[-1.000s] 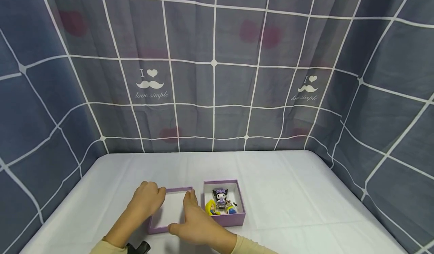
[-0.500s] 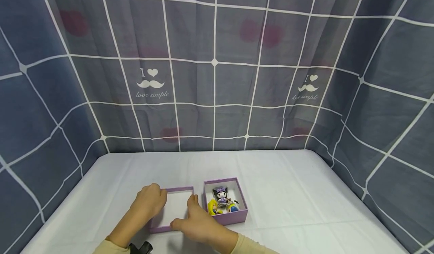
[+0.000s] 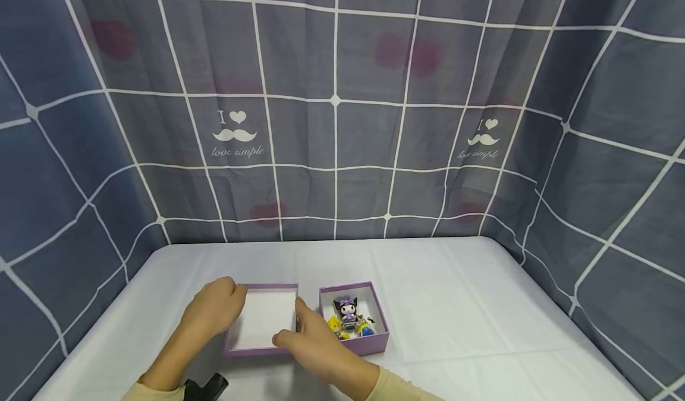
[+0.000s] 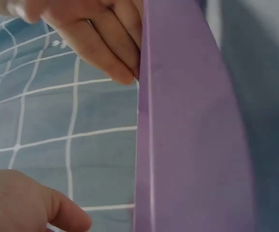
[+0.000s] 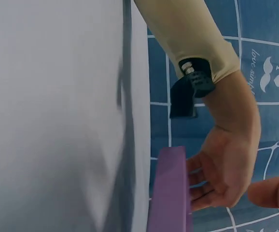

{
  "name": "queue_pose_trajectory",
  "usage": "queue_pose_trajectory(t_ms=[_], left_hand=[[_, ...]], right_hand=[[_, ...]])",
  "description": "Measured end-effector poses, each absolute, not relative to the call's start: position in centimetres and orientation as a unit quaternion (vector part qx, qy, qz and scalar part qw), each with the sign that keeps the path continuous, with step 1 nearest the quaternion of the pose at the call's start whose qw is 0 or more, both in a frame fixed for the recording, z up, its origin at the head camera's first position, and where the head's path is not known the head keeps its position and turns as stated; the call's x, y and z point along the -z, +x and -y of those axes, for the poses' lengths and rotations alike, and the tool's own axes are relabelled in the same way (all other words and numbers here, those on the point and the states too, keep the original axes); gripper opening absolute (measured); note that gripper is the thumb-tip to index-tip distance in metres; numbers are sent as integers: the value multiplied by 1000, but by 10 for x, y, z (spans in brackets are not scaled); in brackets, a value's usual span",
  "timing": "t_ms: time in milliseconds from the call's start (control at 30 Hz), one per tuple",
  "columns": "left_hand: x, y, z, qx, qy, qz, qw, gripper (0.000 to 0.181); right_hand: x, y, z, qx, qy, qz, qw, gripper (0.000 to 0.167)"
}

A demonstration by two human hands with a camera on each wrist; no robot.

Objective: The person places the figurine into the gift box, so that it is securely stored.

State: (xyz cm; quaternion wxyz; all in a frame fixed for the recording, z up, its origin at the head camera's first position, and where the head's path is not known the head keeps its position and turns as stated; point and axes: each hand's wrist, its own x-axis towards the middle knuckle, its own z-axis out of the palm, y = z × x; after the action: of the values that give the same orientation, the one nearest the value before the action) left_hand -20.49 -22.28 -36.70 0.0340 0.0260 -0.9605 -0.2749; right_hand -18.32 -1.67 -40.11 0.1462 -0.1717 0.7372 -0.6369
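A shallow purple box lid (image 3: 257, 351) with a white inside faces up between my hands, seemingly a little above the white cloth. My left hand (image 3: 213, 307) grips its left edge. At its right edge my right hand (image 3: 321, 347) holds on, with the thumb lying over the front right corner. The left wrist view is largely filled by the lid's purple side wall (image 4: 192, 125). To the right stands a purple box (image 3: 366, 345) holding a black-and-purple figurine (image 3: 348, 310), a yellow-haired figurine (image 3: 336, 325) and a blue-and-yellow figurine (image 3: 366, 328). My right hand partly hides that box.
White cloth (image 3: 465, 318) covers the table. A checked grey-blue curtain (image 3: 364, 133) encloses the back and both sides. A black device (image 3: 206, 387) is strapped to my left wrist.
Both hands stay on the lid. It has shifted left and slightly away from me, widening the gap to the box. The box with the figurines has barely moved in view.
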Motion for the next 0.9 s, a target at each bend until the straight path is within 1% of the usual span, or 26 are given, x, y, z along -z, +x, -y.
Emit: queue_pose_trajectory(t_ms=[133, 200, 367, 533, 800, 900], left_hand=[[355, -202, 222, 263, 22, 962, 65, 32], [351, -201, 221, 261, 19, 961, 85, 36], [346, -197, 217, 291, 23, 947, 133, 44], [345, -192, 208, 322, 21, 931, 171, 42], [344, -185, 192, 348, 15, 905, 245, 42], [345, -183, 187, 361, 4, 895, 260, 43]], right_hand=[[394, -185, 14, 683, -198, -689, 136, 92], [391, -186, 13, 705, -206, -666, 132, 91], [383, -188, 6, 729, -188, -646, 125, 86], [378, -188, -4, 729, -168, -653, 117, 82], [377, -190, -17, 745, -195, -634, 68, 74], [377, -192, -24, 743, -191, -638, 61, 72]])
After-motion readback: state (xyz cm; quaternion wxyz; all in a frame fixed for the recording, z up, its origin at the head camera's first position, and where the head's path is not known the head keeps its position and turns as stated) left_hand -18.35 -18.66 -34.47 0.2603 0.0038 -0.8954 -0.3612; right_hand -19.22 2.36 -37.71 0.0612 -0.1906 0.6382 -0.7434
